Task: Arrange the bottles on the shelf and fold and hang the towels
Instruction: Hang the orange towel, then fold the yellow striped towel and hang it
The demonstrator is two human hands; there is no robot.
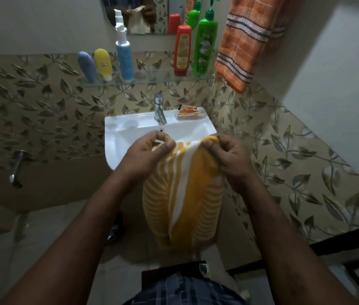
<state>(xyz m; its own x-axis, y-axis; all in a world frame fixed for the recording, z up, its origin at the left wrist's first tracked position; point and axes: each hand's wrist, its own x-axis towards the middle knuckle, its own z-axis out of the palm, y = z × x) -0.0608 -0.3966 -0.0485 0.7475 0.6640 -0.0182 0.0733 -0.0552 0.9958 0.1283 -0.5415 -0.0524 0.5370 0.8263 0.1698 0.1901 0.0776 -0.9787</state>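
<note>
A yellow and white striped towel (pixel 183 201) hangs down in front of the sink. My left hand (pixel 150 150) pinches its top edge at the left, and my right hand (pixel 224 155) grips the top edge at the right. Several bottles stand on the glass shelf (pixel 152 81) above: a blue tube (pixel 87 66), a yellow tube (pixel 103 63), a white and blue pump bottle (pixel 124 56), a red bottle (pixel 182 50) and a green pump bottle (pixel 205 44). An orange striped towel (pixel 245 40) hangs at the upper right.
The white sink (pixel 121 137) with a chrome tap (pixel 159 108) and a soap dish (pixel 188 113) sits just beyond my hands. A mirror (pixel 134 14) hangs above the shelf. Leaf-patterned tiled walls close in on the back and the right.
</note>
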